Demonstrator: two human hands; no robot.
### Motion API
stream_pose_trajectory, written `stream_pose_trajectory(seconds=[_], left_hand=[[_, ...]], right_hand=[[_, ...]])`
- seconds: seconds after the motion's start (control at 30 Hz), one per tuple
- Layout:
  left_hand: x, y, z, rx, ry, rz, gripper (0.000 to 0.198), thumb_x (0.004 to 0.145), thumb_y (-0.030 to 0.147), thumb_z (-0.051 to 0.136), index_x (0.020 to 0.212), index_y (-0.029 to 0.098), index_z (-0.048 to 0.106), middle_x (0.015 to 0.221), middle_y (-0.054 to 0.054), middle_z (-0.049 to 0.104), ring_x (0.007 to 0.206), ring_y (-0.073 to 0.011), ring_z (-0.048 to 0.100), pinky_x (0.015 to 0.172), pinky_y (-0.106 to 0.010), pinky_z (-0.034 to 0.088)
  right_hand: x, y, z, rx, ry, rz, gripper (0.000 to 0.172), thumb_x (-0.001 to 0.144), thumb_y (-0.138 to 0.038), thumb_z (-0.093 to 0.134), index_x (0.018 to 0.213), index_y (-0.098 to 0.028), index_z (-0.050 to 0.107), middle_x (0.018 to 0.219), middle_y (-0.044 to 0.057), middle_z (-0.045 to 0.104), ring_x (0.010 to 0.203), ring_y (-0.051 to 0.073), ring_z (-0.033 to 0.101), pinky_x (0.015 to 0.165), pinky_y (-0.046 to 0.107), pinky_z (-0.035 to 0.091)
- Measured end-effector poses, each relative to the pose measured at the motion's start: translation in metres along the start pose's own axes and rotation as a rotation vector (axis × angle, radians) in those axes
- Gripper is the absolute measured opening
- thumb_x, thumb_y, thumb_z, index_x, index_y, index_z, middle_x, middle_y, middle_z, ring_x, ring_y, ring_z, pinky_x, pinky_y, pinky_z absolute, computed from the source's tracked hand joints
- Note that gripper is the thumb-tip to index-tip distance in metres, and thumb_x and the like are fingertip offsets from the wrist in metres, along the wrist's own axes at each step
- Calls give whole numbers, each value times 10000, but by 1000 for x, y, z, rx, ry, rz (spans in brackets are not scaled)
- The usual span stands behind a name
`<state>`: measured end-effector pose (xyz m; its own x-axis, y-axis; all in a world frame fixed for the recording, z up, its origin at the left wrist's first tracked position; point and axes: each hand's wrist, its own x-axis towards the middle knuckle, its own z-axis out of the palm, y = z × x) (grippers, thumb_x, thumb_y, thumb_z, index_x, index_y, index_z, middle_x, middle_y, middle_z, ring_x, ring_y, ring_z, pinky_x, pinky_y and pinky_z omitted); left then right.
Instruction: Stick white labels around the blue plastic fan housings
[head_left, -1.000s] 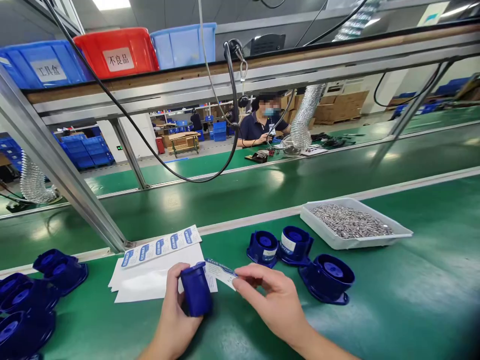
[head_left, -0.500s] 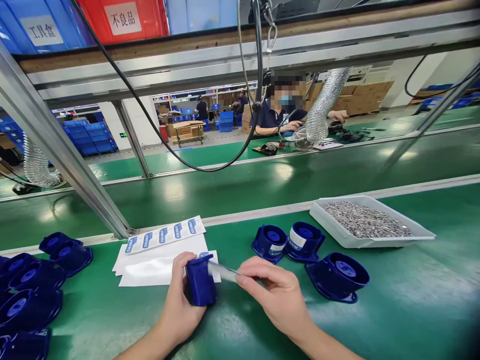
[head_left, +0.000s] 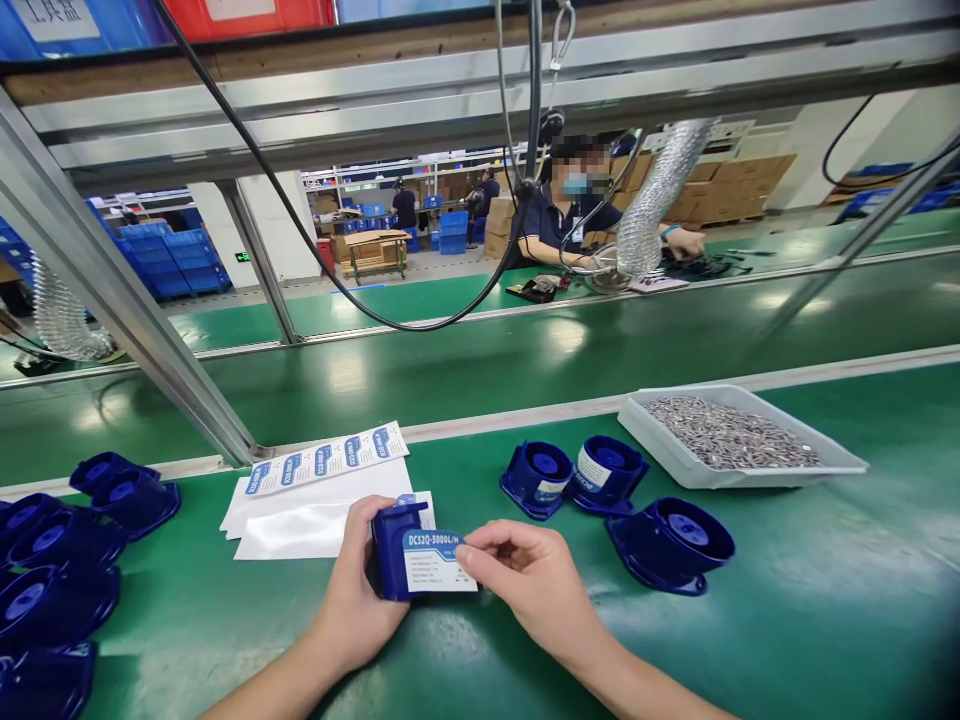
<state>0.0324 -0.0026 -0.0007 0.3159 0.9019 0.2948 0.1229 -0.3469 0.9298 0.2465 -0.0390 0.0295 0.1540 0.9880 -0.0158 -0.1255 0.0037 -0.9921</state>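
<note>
At the lower middle of the view, over the green bench (head_left: 480, 665), the dark blue housing (head_left: 388, 560) stood close to upright in the left hand (head_left: 358, 590), and the printed label (head_left: 436, 574) spanned its right-hand front. The housing looked stiff and probably light, like moulded plastic; its glossy wall would likely be slick under dry fingers, so a grip around the body, clear of the labelled side, seemed the sound one. The label appeared thin and flexible, easy to crease and probably tacky behind; an end or edge was the place to pinch it.

The left hand came in from the lower left, its fingers parted just enough to wrap the housing's left side and base, one digit along the upper edge; the tips behind the part were hidden. The right hand (head_left: 534, 582) reached in from the lower right, wrist low, thumb and forefinger closed together on the label's right end, the other fingers curled beneath. The label's left end lay against the housing, though whether it was stuck there could not be told. Behind the left hand lay the label sheets (head_left: 289, 535); beyond the right hand stood three similar housings (head_left: 664, 550)
</note>
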Motion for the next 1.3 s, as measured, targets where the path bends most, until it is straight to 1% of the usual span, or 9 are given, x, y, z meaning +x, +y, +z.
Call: stream_pose_trajectory(seconds=[0.2,0.4,0.53,0.7,0.87,1.03,1.3], left_hand=[[-1,0,-1,52,-44,52,746,754,61,690,1416,306,448,1446,-113,480,1349,-358,577,1129,-559,489],[-1,1,-3,71,-62,59,759,762,45,671,1430,324,440,1447,-101,462,1351,-355,563,1183,-598,426],[0,0,-3,70,-61,59,768,757,36,675,1431,321,442,1455,-105,457,1339,-352,565,1177,-588,431],[0,1,-2,68,-66,54,767,766,51,665,1434,353,438,1452,-86,456,1342,-347,561,1169,-590,430],[0,-3,-4,69,-71,77,791,752,50,669,1445,350,433,1460,-98,454,1350,-366,555,1155,-610,432],[0,-4,-5,66,-76,79,803,752,41,675,1454,343,427,1459,-106,455,1340,-366,562,1156,-609,431],[-1,-3,-4,65,-83,81,818,752,39,660,1463,365,419,1474,-97,435,1360,-376,544,1158,-630,420]], right_hand=[[-1,3,3,5,-16,14,369,657,-535,953,711,-192,827,666,68,772,582,173,655,556,286,521],[-2,4,4,-4,-24,14,344,665,-511,945,698,-191,823,646,62,764,553,155,625,531,272,488],[-3,4,4,-29,-23,-1,328,679,-499,935,695,-192,823,647,64,763,558,160,630,534,275,489],[-3,5,4,-63,-29,-28,316,706,-498,916,705,-194,827,659,73,769,570,171,645,544,281,501],[-4,7,4,-90,-25,-32,277,719,-470,899,703,-203,830,661,72,770,575,173,648,545,274,501],[-4,6,5,-94,-18,-35,240,711,-445,892,695,-212,834,660,68,771,586,176,657,554,268,509],[-4,3,6,-89,-19,-38,245,708,-447,895,687,-212,830,651,68,775,561,176,664,536,266,514]])
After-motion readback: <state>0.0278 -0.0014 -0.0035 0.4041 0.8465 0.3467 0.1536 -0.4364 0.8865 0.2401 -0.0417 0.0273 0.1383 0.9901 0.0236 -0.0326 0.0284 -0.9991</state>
